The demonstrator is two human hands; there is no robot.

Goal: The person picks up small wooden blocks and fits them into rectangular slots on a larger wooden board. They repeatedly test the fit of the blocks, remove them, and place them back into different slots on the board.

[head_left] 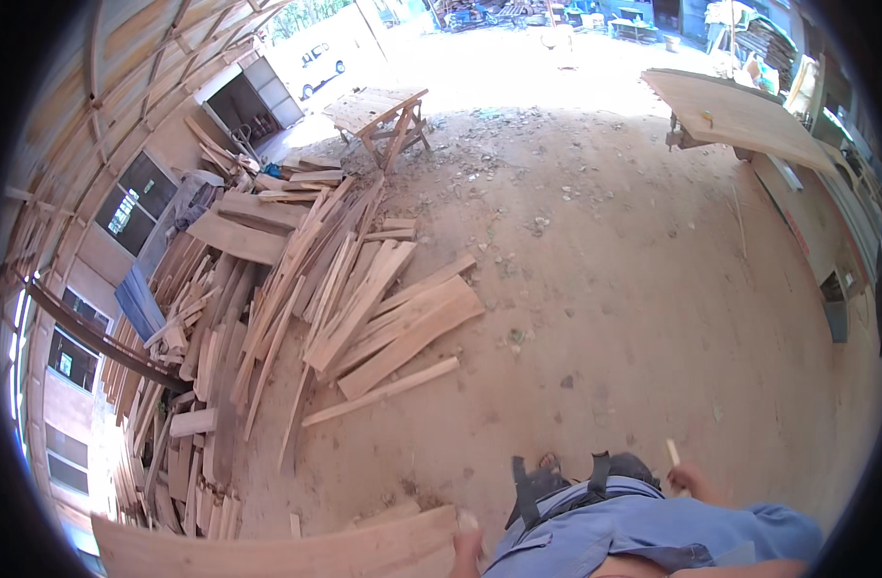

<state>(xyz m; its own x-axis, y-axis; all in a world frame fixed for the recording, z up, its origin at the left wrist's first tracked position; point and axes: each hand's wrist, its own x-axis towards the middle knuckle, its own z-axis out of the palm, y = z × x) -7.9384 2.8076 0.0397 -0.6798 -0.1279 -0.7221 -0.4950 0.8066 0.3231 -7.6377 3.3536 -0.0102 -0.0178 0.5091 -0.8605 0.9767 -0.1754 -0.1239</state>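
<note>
At the lower edge, my left hand [467, 551] is closed at the right end of a wide wooden board [277, 547]. The board stretches off to the left beside me; the fingertips look pale and blurred, and part of the grip is hidden. My right hand [689, 480], out to the right of my body, is closed around a short pale stick-like piece [672, 450]. Its tip points forward, and its lower part is covered by the fingers. My blue shirt and dark straps lie between the two hands.
A large heap of loose planks [364, 299] covers the ground to the left. Farther off stands a wooden trestle table [378, 111]. At the right is a long workbench [739, 116] with a wooden top. Dirt floor [595, 318] scattered with leaves and chips runs between them.
</note>
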